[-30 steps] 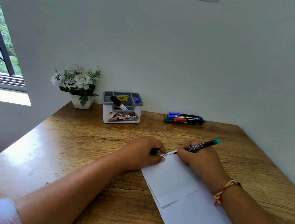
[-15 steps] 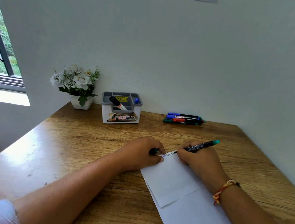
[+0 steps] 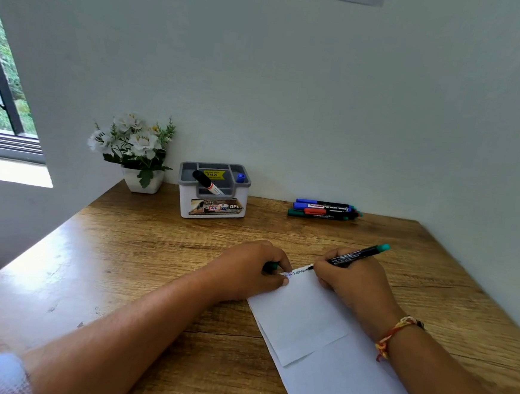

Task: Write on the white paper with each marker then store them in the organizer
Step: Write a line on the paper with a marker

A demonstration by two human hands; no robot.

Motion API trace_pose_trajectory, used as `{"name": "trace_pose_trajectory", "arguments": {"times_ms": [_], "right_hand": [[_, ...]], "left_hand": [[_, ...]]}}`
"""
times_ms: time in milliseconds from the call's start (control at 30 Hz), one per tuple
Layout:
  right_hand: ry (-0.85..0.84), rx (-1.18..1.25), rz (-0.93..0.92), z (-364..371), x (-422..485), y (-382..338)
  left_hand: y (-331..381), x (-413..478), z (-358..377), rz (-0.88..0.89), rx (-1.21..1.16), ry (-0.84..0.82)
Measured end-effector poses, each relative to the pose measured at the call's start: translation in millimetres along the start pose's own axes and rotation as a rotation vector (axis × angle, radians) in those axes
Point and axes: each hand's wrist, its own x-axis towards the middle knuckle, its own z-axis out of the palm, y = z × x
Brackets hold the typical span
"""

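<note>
Just now the right hand [image 3: 351,281] pinches the green marker [image 3: 357,254], its tip at the far edge of the white paper [image 3: 305,318] and its barrel slanting toward the far right corner of the table [image 3: 142,249]. The left hand [image 3: 246,270], curled on what looks like the green cap [image 3: 273,266], pins the sheet's far left corner. The organizer [image 3: 186,205] stands at the far edge, beyond the left hand, which is nearer to it.

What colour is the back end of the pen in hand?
Teal green: the tail of the black marker, shown in the head view.
</note>
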Motion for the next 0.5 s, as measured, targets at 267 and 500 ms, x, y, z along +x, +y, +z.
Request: {"name": "trace_pose_trajectory", "arguments": {"times_ms": [267, 500], "right_hand": [[-0.012, -0.03, 0.004, -1.2, -1.0, -2.9], [0.021, -0.018, 0.056, 0.1, 1.8, -1.0]], "left_hand": [[0.6, -1.0, -0.2, 0.016, -0.006, 0.007], [1.9, -2.0, -1.3, 0.016, -0.004, 0.005]]}}
